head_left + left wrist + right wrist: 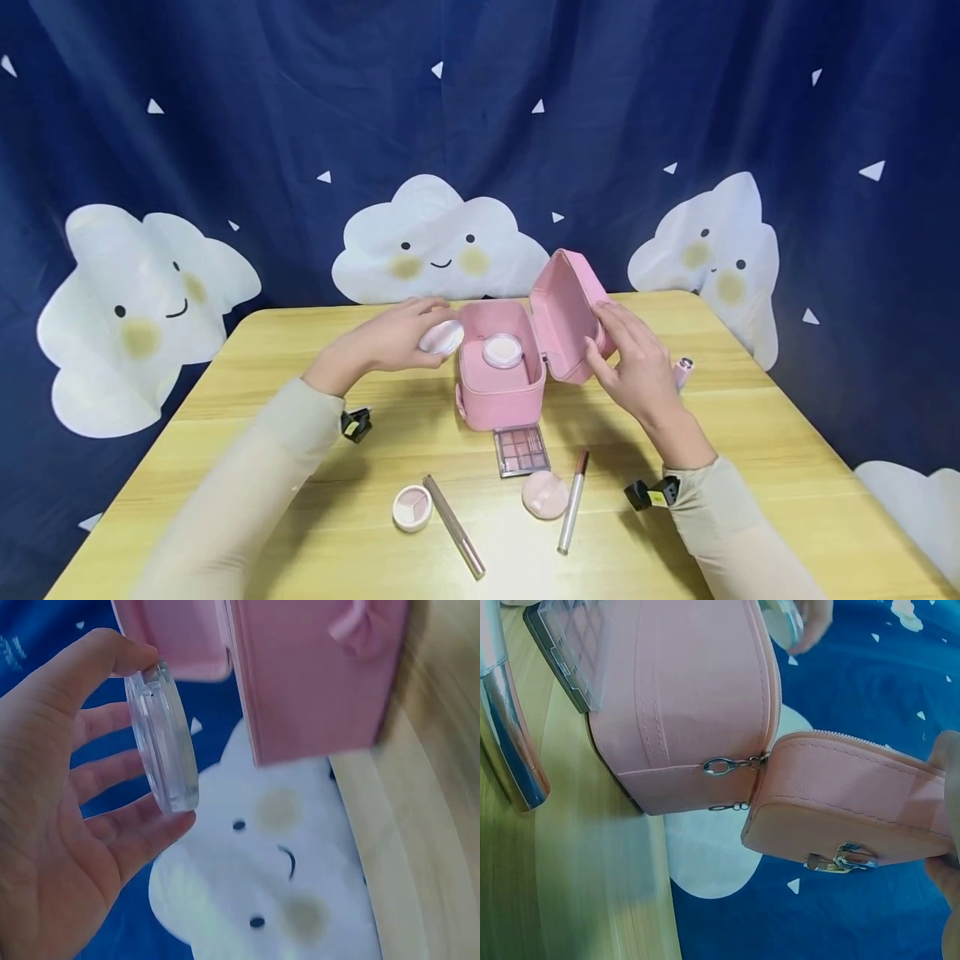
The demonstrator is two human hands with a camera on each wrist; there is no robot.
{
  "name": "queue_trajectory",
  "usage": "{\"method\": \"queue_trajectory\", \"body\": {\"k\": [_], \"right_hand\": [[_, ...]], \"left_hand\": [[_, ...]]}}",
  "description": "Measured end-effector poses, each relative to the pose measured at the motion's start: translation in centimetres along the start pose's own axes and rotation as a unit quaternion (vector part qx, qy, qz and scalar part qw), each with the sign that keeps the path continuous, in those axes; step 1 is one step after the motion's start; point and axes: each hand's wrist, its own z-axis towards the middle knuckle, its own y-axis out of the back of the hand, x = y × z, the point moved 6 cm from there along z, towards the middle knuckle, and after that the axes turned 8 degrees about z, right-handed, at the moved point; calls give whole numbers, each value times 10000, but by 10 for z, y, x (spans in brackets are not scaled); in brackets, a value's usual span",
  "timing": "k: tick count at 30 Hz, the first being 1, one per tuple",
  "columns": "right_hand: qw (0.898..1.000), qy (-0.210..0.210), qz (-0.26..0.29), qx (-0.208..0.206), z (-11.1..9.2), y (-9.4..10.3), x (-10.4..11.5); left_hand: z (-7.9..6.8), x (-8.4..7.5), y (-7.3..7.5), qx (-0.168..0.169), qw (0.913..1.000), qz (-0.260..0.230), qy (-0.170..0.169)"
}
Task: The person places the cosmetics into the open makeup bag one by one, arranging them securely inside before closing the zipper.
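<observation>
A pink zippered makeup case [501,407] stands mid-table, its lid [557,312] swung up to the right. My left hand [401,335] pinches a round clear compact [442,337] beside the case's left rim. In the left wrist view, thumb and fingers grip that compact [166,742] by its edge, with the case wall [315,690] and its bow beyond. My right hand [637,367] holds the lid by its outer side, thumb at the near edge. Inside the case lies another round compact [502,351] with a pale centre.
Close before the case lies an eyeshadow palette [522,451], then a pink powder puff [545,495] and a silver tube with a copper cap [573,502]. Further left are a three-shade round pot [412,508] and a slim brown tube [453,527]. A small pink item [682,372] is partly behind my right hand.
</observation>
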Motion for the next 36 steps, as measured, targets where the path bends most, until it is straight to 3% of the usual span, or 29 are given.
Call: {"method": "queue_trajectory", "body": {"k": [8, 16, 21, 29, 36], "right_hand": [[9998, -102, -67, 175, -2, -2, -3], [10000, -19, -20, 12, 1, -1, -2], [10000, 12, -14, 62, 2, -1, -1], [10000, -47, -14, 66, 2, -2, -1], [9999, -83, -35, 138, 2, -1, 1]], "left_hand": [[43, -22, -17, 261, 9995, -184, -26], [79, -33, -50, 975, 9952, -63, -55], [96, -32, -67, 1376, 9903, 212, 12], [119, -27, -83, 1469, 9888, 242, -27], [129, -26, -94, 1632, 9852, 529, 1]]}}
